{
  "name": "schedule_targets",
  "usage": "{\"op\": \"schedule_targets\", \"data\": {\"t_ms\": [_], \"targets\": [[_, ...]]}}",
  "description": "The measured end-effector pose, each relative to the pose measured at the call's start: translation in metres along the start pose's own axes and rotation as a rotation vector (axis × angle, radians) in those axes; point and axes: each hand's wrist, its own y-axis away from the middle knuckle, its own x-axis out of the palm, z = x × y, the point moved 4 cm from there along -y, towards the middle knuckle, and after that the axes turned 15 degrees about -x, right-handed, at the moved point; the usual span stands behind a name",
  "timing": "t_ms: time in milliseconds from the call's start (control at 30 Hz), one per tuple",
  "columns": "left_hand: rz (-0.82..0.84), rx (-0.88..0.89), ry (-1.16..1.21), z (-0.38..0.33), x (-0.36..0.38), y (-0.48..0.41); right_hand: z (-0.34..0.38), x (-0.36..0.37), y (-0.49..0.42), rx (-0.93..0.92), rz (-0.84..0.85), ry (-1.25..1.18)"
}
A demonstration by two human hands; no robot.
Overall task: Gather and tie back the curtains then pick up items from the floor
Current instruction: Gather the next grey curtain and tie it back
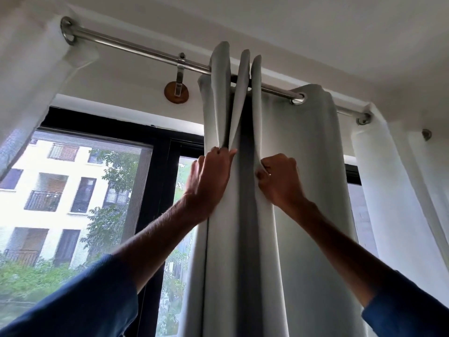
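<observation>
A pale grey curtain (pixel 298 181) hangs in folds from a steel rod (pixel 136 48), bunched toward the right half of the window. My left hand (pixel 209 178) is raised and pinches the leftmost folds together near the top. My right hand (pixel 279 178) grips the neighbouring fold just to the right, a dark gap of fabric between the two hands. Both forearms reach up from blue sleeves. No tie-back and no floor are in view.
A white sheer curtain (pixel 398 203) hangs at the far right, another sheer curtain (pixel 26 76) at the far left. A rod bracket (pixel 177 90) is fixed to the wall above the black-framed window (pixel 160 152). Trees and a building show outside.
</observation>
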Motion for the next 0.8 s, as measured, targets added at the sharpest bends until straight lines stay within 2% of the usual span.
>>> {"op": "schedule_targets", "data": {"t_ms": [33,100,133,200,300,367,467,600,700,800], "targets": [[0.047,-0.02,0.054,0.003,0.003,0.0,0.002,-0.001,0.001,-0.001,-0.001,-0.006],[0.263,-0.187,0.255,0.007,0.008,-0.003,0.008,-0.002,0.002,-0.007,-0.006,-0.022],[0.313,-0.198,0.275,0.008,0.011,-0.002,0.011,-0.001,0.003,-0.011,-0.008,-0.034],[0.302,-0.098,0.281,0.003,0.002,0.004,0.015,0.0,0.005,-0.009,-0.011,-0.047],[0.27,0.107,0.152,0.006,-0.003,0.007,0.02,0.001,0.005,-0.009,0.006,-0.029],[0.346,0.108,0.191,0.016,0.008,0.009,0.024,0.0,0.007,-0.011,0.005,-0.021],[0.488,0.001,0.274,0.017,0.016,0.01,0.032,0.003,0.009,-0.011,-0.016,-0.029],[0.576,-0.175,0.352,0.001,0.004,-0.002,0.048,0.01,0.012,-0.039,-0.015,0.009],[0.561,-0.311,0.431,-0.009,0.0,-0.006,0.056,0.007,0.019,-0.057,-0.071,0.03],[0.455,-0.37,0.424,-0.01,0.007,-0.007,0.059,0.006,0.031,-0.125,-0.113,-0.076]]}}
